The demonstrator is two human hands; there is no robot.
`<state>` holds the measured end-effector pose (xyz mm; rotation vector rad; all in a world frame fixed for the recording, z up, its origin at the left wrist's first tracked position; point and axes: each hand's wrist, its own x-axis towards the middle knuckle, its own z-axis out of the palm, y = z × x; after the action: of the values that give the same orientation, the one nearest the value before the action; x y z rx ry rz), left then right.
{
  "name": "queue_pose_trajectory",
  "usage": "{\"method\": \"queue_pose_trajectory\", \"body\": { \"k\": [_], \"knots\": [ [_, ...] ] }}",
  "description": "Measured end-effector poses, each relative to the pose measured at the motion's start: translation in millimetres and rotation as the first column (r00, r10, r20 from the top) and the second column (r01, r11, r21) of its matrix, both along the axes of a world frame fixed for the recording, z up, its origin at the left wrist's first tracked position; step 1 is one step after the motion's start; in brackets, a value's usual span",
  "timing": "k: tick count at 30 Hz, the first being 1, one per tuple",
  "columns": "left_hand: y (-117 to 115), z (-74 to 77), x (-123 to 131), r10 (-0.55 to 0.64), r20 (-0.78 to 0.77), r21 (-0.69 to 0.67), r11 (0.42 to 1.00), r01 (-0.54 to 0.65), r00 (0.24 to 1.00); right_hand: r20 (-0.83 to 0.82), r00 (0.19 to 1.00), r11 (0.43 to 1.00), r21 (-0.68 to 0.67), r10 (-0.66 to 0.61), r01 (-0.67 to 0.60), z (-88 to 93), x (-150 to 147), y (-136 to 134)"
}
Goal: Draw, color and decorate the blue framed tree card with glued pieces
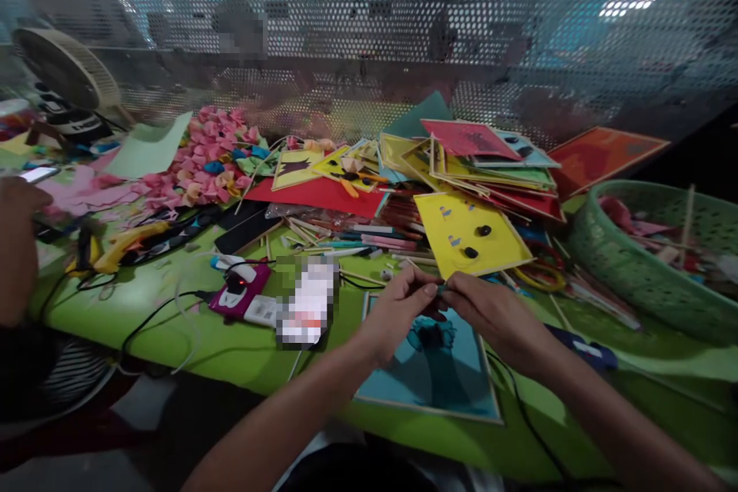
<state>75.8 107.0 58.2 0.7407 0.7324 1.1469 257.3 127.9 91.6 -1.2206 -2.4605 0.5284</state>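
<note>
My left hand (407,304) and my right hand (481,307) meet fingertip to fingertip, both closed in a pinch. Between them shows a sliver of something teal, too small to name. Below the hands lies a blue framed panel (397,377) on the green table. On that panel is a dark teal tree-like shape (443,369), its upper part ruffled and partly shaded by my hands. Just beyond my fingers rests a yellow panel (450,227) with small blue figures and two black lumps on it.
A purple power strip (239,296) and a lit phone (308,304) sit left of my hands. Stacked panels (490,161) and pink paper pieces (213,146) fill the back. A green basket (634,277) stands right, near a dark blue tool (588,350). Another person's hand (20,223) is far left.
</note>
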Motion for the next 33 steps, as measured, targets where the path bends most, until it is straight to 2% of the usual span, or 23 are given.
{"method": "queue_pose_trajectory", "body": {
  "k": [4,8,16,22,25,28,33],
  "knots": [
    [-1.3,-4.4,0.8,-0.012,-0.016,-0.022,1.0,0.012,1.0,0.002,1.0,0.998,0.06,0.005,-0.005,-10.5,1.9,-0.6],
    [-3.2,-6.5,1.6,-0.032,-0.01,-0.035,0.999,0.031,0.999,-0.014,0.999,0.995,0.096,0.028,-0.027,-13.0,3.6,-3.5],
    [-5.9,-9.1,3.4,-0.025,0.001,-0.066,0.997,0.025,1.0,-0.07,0.997,1.0,0.007,0.026,-0.025,-17.6,8.7,-7.2],
    [-7.5,-10.9,3.6,-0.012,-0.079,-0.016,1.0,0.01,0.997,-0.042,0.997,0.984,0.168,0.062,-0.054,-29.4,9.1,-6.8],
    [-7.6,-12.1,4.3,-0.002,-0.082,-0.005,1.0,0.001,0.997,-0.051,0.996,0.979,0.193,0.078,-0.067,-31.6,8.4,-6.1],
    [-7.5,-13.3,4.8,-0.003,-0.07,-0.01,1.0,0.003,0.998,-0.081,0.993,0.986,0.148,0.09,-0.077,-29.4,9.5,-6.4],
    [-7.3,-13.1,5.6,-0.001,-0.003,-0.047,0.999,0.001,1.0,-0.092,0.995,0.999,-0.009,0.041,-0.042,-24.8,12.7,-5.9]
  ]
}}
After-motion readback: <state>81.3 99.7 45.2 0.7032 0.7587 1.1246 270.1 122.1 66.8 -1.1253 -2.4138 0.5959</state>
